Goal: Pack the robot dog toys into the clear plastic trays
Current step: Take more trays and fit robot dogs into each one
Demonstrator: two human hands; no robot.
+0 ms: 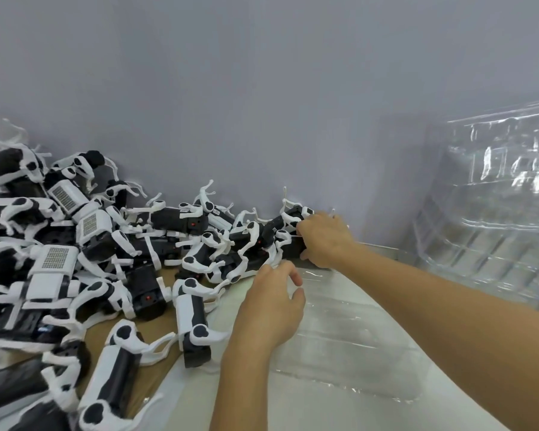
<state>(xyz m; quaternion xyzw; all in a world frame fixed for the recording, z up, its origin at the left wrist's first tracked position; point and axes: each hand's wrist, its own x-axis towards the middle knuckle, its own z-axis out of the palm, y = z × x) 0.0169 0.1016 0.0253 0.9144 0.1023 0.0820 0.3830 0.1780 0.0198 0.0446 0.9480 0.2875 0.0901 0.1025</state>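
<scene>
Behind right hand (pixel 322 239), toy (pixel 288 241) half-hidden

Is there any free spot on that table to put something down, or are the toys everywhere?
Free room is the white tabletop near the viewer, between the two forearms and below the flat clear tray. The left side is crowded: the pile of robot dog toys spreads to the wall. The stack of clear trays fills the right.

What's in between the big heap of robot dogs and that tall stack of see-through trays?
In the head view, the clear tray lying flat on the white table, with both arms over it. The right hand grips a toy dog; the left hand hovers open.
</scene>
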